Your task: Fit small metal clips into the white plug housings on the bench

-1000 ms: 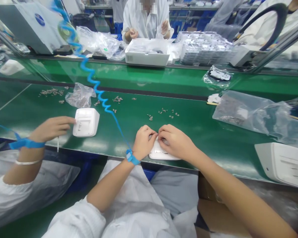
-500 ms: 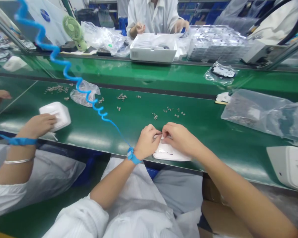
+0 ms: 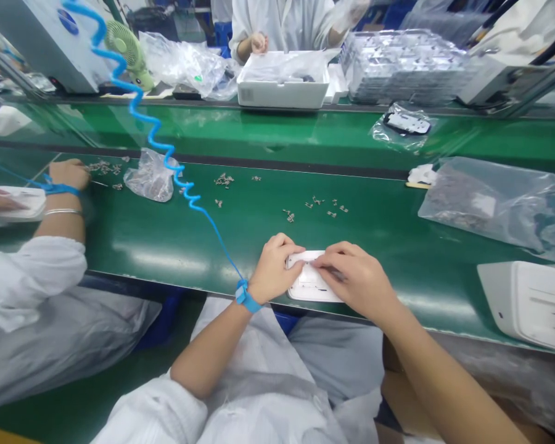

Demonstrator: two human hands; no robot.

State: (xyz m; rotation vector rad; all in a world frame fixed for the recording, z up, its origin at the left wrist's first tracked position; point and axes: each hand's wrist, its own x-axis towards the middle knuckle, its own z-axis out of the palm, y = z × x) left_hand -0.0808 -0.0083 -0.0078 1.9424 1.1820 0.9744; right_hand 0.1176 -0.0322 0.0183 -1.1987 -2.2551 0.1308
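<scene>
White sleeve (image 3: 157, 410), blue wrist strap (image 3: 246, 297)

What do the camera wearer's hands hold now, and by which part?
The left hand holds the white plastic housing by its left edge. The right hand has fingertips over its face; whether they pinch anything cannot be told.

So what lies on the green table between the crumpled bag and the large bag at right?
Head view: scattered small metal parts, plus a white scrap and a stick beside the large bag.
</scene>
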